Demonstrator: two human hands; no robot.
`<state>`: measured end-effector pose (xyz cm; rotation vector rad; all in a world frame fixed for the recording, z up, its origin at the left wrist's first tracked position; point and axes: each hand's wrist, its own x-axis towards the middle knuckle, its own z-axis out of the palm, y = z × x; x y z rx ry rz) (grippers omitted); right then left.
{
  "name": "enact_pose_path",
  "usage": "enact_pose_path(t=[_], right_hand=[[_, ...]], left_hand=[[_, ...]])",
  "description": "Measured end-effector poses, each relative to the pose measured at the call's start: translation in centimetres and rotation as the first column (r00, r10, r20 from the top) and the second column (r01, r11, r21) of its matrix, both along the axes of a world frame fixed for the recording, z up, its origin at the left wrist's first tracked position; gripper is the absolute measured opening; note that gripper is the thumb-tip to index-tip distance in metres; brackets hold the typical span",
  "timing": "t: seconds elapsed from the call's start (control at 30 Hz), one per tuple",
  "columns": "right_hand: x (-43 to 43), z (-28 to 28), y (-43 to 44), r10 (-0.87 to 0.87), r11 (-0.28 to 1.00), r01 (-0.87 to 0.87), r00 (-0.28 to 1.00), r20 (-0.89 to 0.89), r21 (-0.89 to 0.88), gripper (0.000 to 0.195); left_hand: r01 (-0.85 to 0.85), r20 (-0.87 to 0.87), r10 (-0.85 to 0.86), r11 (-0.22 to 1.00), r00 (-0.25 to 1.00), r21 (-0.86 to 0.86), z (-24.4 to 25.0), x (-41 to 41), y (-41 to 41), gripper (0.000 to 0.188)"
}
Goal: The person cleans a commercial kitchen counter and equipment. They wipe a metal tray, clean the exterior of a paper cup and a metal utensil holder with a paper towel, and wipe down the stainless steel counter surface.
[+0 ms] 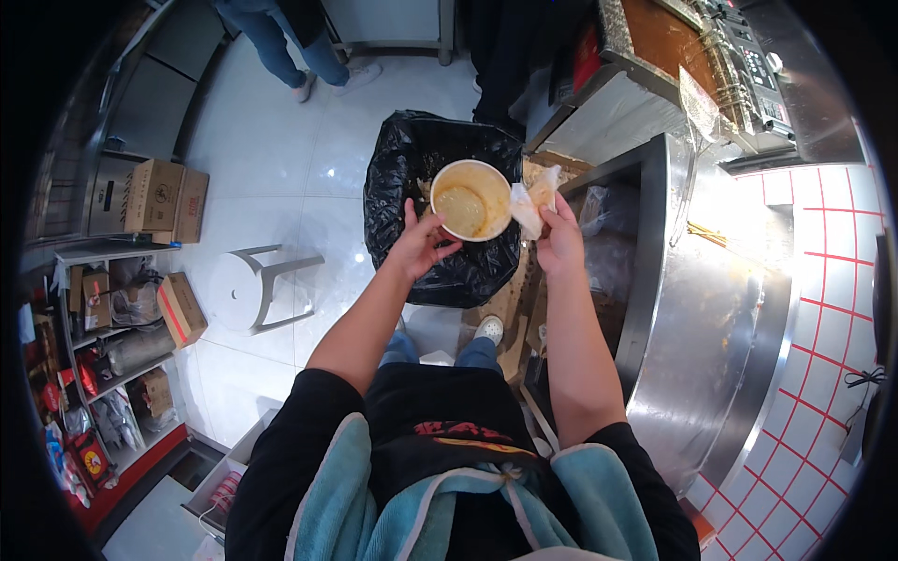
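Observation:
A round white tub [471, 200], stained yellowish inside with some residue at the bottom, is over a bin lined with a black plastic bag [459, 280]. My left hand [421, 247] holds the tub by its near left rim, fingers spread along its side. Crumpled, soiled white tissue or paper [537, 203] is pinched in my right hand [561, 235], just right of the tub and close to its rim. Part of the bin's contents shows behind the tub; the rest is hidden.
A steel counter [701, 336] with thin sticks [707, 233] runs along the right, below a fryer-like appliance [666, 35]. On the left are a white stool [242, 291], cardboard boxes [156, 196] and loaded shelves [116, 329]. Another person's legs [280, 49] show at the top.

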<state>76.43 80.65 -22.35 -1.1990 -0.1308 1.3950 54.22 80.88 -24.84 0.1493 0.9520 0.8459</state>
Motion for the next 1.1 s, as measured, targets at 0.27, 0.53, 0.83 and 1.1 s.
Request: enact_pose_path(t=[0.27,0.53,0.83,1.1], right_hand=[[-3.3,10.9,-0.3,-0.064,0.763,-0.647,-0.093,0.994,-0.011,0.021],[1.5,15.9,-4.5,0.261,0.824,-0.557,0.214,0.941,-0.102,0.06],[-14.4,12.2,-9.4,-0.107,0.757,-0.477,0.584,0.805,0.447,0.108],[-21.8,15.8,-17.6,-0.319,0.854,-0.11,0.66,0.68,0.508,0.097]], left_hand=[[-0.067,-0.017,0.068,0.997,0.998,0.05,7.8,1.0,-2.0,0.095],[-0.088,0.202,0.088,0.996,0.976,-0.007,9.2,-4.8,-2.6,0.068],[0.473,0.225,-0.48,0.877,0.848,0.088,16.6,-10.7,-4.2,0.064],[0.746,0.121,-0.748,0.662,0.653,0.068,18.4,-14.2,-6.5,0.068]])
